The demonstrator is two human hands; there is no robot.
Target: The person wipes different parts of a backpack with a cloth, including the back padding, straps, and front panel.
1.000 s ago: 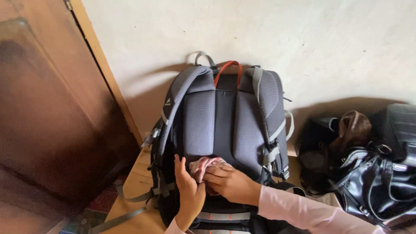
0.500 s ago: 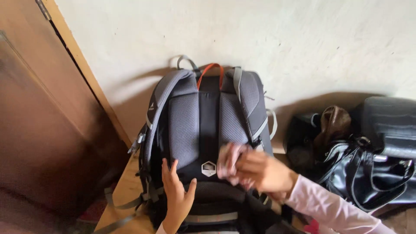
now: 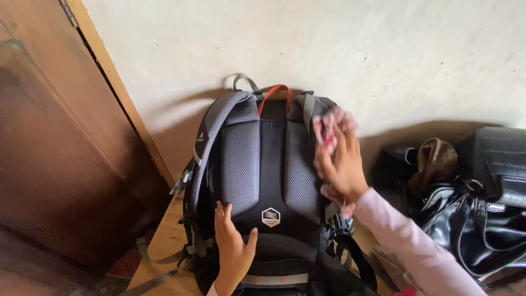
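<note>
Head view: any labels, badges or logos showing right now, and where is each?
Hexagonal badge: low on the backpack back panel's black centre strip, white outline, just right of the left hand.
Small triangular logo: white, on the grey shoulder strap on the left of the picture.
No packages, signs or screens.
</note>
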